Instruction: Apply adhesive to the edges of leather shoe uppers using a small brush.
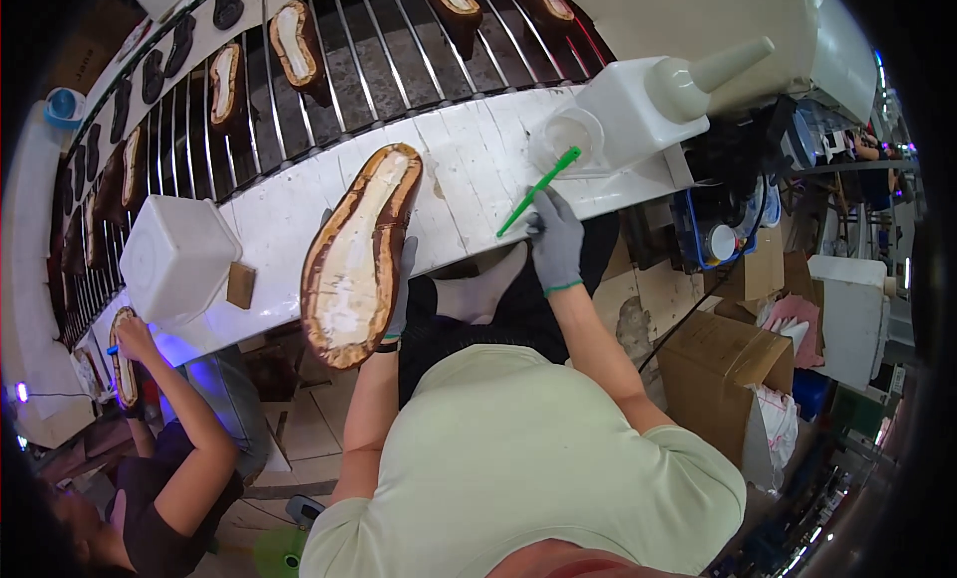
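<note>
Big white bench ledge (299, 219) runs along the wire conveyor rack (329, 60) loaded with soles. We hold the brown shoe sole (361, 254) tilted against the ledge edge, left hand (399, 289) under it, fingers wrapped round its side. Right hand (556, 241), grey glove, pinches the green brush (539, 189), bristles at the small clear cup (566, 138). Load lightly, we judge, and keep the sole's pale face up and steady.
</note>
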Available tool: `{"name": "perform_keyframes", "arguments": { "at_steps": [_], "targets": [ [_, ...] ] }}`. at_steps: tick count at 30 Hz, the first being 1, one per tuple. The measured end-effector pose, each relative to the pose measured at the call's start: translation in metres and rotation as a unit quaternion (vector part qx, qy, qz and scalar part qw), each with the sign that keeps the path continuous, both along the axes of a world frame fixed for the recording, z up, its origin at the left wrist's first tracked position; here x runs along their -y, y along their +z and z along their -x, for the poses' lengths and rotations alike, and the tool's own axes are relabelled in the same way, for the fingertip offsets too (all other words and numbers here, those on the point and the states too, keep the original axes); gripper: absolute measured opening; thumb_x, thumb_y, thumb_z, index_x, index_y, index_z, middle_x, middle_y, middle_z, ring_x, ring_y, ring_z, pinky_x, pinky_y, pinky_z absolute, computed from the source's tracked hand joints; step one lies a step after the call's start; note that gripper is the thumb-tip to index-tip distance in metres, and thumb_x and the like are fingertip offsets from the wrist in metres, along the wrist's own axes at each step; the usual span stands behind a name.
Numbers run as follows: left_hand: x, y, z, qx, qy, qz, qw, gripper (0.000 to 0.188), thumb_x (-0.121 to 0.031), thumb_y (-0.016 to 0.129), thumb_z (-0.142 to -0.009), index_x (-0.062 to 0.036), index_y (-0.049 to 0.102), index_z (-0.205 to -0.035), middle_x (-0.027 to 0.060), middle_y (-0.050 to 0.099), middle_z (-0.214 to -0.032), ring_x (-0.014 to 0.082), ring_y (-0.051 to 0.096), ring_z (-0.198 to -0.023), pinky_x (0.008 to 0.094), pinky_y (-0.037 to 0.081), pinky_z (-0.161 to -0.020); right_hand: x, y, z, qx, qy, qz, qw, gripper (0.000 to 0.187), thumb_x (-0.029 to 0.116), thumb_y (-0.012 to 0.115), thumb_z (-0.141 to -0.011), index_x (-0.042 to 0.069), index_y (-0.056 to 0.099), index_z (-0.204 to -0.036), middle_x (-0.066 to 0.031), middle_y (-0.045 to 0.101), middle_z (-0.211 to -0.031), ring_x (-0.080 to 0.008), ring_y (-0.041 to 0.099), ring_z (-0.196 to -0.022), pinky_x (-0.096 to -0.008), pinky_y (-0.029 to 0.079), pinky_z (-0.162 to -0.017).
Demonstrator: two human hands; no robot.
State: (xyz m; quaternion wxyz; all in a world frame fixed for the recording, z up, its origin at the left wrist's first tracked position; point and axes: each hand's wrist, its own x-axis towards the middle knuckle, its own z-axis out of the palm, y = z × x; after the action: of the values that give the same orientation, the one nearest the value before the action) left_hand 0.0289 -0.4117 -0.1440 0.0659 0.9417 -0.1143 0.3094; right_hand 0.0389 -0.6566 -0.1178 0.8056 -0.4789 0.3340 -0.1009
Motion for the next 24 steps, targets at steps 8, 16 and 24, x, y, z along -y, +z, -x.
{"name": "perform_keyframes", "arguments": {
  "at_steps": [8,16,24],
  "targets": [
    [0.014,-0.01,0.039,-0.13,0.02,0.32,0.938,0.068,-0.016,0.073,-0.086,-0.0028,0.038,-0.143,0.0117,0.045,-0.142,0.0255,0.043,-0.129,0.0364,0.03,-0.111,0.022,0.049,-0.002,0.106,0.029,0.19,0.976,0.022,0.004,0.062,-0.09,-0.007,0.062,-0.109,-0.0068,0.066,-0.096,-0.0116,0.059,-0.088,-0.0251,0.046,-0.083],
    [0.025,0.028,0.034,-0.183,-0.008,0.289,0.94,0.07,-0.017,0.072,-0.086,-0.0037,0.036,-0.144,0.0134,0.04,-0.147,0.0287,0.04,-0.131,0.037,0.03,-0.111,0.095,0.079,-0.011,-0.078,0.174,0.649,0.736,0.024,0.017,0.065,-0.087,0.004,0.067,-0.107,-0.0108,0.071,-0.09,-0.0242,0.066,-0.078,-0.0347,0.05,-0.073],
    [0.03,0.031,0.033,-0.204,-0.027,0.35,0.914,0.071,-0.019,0.071,-0.086,-0.0042,0.035,-0.145,0.0136,0.038,-0.148,0.0292,0.039,-0.132,0.0367,0.03,-0.111,0.083,0.072,-0.031,-0.2,0.231,0.783,0.541,0.019,0.024,0.059,-0.089,0.007,0.064,-0.094,-0.015,0.065,-0.09,-0.0357,0.064,-0.081,-0.0451,0.05,-0.072]
  ]
}}
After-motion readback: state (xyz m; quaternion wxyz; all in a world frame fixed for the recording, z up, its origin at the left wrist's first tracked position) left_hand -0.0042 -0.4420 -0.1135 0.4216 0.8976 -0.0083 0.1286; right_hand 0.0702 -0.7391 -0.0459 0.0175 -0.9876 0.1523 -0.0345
